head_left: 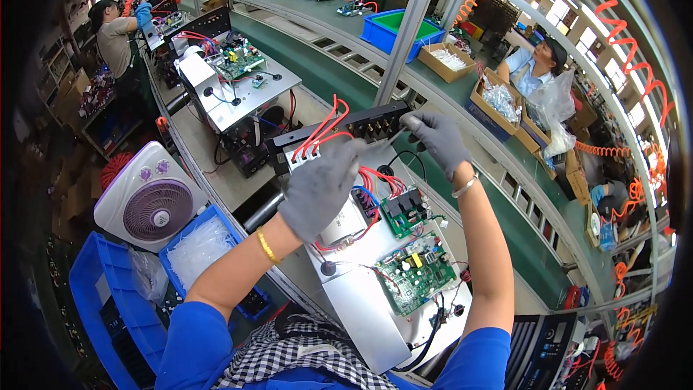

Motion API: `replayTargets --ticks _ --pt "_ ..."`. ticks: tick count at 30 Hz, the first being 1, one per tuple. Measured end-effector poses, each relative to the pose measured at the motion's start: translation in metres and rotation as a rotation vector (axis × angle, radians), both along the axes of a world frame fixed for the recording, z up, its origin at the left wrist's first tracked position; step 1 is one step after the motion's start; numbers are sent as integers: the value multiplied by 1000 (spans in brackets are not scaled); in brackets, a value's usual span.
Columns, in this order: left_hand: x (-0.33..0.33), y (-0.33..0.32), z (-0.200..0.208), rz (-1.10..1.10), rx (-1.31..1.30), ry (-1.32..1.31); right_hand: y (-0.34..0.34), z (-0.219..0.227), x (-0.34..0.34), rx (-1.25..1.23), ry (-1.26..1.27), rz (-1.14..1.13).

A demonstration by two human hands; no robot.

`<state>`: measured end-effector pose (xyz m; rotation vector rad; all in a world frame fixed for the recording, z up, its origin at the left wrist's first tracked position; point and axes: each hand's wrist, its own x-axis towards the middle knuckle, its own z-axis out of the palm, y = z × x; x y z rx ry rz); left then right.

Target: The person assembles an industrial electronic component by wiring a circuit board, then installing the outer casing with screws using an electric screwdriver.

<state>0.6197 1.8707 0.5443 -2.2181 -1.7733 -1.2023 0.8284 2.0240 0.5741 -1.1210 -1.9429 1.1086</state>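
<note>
Grey-gloved, my left hand [317, 191] and my right hand [440, 143] come almost tip to tip above the far part of a silver sheet-metal chassis [361, 318] — raised over it, not resting on it. Between them is a thin, pale, see-through strip [381, 146], too blurred for me to name. My right fingers look drawn together, with one end of the strip apparently pinched there. My left fingers are close to its other end, but the blur hides whether they grip it or how far open they are; I cannot tell.

To handle it well, I judge that a light pinch near the ends serves better than a full fist: gloves dull the touch, and something this thin could bend or slip. The loose red wires [388, 176] loop up near my hands, so each movement wants lifting clear rather than dragging through. Nearer me, the large green circuit board with yellow parts [415, 274] and the smaller green board with black blocks [404, 211] lie exposed on the chassis — my wrists should pass well above both. The yellow bracelet [267, 245] on my left wrist and the silver bangle [465, 186] on my right could catch a lead.
</note>
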Motion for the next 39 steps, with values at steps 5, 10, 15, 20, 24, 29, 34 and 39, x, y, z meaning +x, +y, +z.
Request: replayTargets --ticks 5,10,15,20,24,29,34,39 --pt "-16 -28 -15 -1 -331 72 12 -36 -20 -293 -36 0" --pt "-29 -12 -42 -87 -357 -48 0 -57 -51 -410 -34 28" --pt "-18 2 7 -263 -1066 -463 18 -101 -48 -330 -31 75" --pt "-16 7 15 -367 -1144 -476 11 -103 -49 -207 -128 222" --pt "-15 27 -10 -250 -1326 -715 16 -113 -52 -245 -117 205" --pt "-4 17 -4 -84 -1209 -1023 4 -105 -52 -347 -1 174" --pt "-3 15 -3 -100 -1187 -990 -2 -95 -49 -244 -44 198" --pt "-11 1 19 -184 -1122 -682 -10 -81 -53 -207 -293 133"
